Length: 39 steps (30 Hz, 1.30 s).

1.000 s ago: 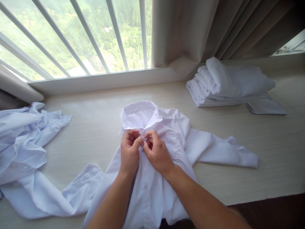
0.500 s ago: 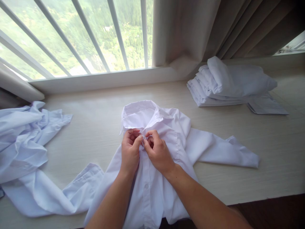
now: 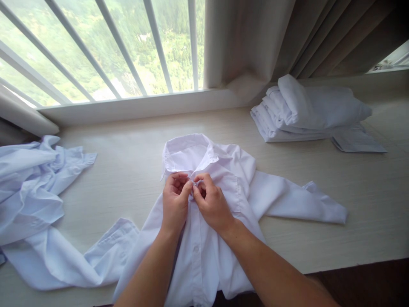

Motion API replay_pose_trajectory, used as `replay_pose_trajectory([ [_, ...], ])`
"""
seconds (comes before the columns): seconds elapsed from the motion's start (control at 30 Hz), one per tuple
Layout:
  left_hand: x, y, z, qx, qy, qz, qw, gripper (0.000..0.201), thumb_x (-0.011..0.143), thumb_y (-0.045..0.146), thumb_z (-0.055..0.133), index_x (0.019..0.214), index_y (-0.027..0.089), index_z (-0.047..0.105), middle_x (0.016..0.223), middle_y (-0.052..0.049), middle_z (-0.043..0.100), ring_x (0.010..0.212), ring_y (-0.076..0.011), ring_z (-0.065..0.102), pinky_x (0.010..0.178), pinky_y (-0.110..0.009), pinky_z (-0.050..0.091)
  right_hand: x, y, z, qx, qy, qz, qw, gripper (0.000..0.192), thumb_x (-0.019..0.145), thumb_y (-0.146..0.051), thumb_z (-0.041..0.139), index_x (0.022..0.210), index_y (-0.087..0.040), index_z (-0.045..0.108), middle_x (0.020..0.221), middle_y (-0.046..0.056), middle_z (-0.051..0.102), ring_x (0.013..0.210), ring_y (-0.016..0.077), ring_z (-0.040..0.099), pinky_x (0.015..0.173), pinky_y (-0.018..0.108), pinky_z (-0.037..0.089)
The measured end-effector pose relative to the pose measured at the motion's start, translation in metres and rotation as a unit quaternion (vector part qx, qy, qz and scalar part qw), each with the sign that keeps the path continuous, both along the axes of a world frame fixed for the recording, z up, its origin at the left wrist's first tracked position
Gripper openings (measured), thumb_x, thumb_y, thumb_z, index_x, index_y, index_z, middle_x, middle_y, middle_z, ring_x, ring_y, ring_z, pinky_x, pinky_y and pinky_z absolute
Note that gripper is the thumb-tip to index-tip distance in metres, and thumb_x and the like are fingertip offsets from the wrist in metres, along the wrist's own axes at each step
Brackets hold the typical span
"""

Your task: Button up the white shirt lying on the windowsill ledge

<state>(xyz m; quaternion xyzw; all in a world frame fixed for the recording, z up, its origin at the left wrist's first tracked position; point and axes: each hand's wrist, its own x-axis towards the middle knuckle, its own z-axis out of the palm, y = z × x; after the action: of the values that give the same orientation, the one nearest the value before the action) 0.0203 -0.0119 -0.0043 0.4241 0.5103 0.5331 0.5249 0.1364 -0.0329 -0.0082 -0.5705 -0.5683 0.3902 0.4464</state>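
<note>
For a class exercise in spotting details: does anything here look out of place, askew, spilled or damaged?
Askew: at the folded white stack on the right, a flat flap of cloth juts out beyond the layers above. No spill shows, nor visible damage to the middle shirt.

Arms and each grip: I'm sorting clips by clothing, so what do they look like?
The left grip and right grip are ungloved human hands; no ring shows. The left forearm and right forearm are bare and tapering: no sleeve, watch or bracelet shows.
</note>
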Motion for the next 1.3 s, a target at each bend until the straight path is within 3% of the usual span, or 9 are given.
replay_pose_trajectory([
  [0.63,0.0012,-0.0006,-0.0007,0.009,-0.009,0.014,1.0,0.028,0.082,0.03,0.079,0.101,0.019,0.061,0.087,0.0,0.063,0.079,-0.0118,0.061,0.073,-0.022,0.051,0.0018,0.0001,0.001,0.005,0.004,-0.003,1.0,0.013,0.1,-0.032,0.052,0.108,-0.022,0.057,0.067,-0.005,0.053,0.06,0.0118,0.053,0.06,0.021,0.036],
  [1.3,-0.0006,0.0001,-0.002,-0.022,-0.089,-0.027,0.995,0.034,0.081,0.031,0.082,0.105,0.021,0.059,0.09,0.0,0.066,0.077,-0.011,0.062,0.074,-0.022,0.05,0.0039,-0.0004,0.0013,0.004,0.047,0.004,0.999,0.015,0.101,-0.035,0.054,0.108,-0.022,0.056,0.067,-0.006,0.053,0.059,0.0105,0.051,0.061,0.021,0.037],
])
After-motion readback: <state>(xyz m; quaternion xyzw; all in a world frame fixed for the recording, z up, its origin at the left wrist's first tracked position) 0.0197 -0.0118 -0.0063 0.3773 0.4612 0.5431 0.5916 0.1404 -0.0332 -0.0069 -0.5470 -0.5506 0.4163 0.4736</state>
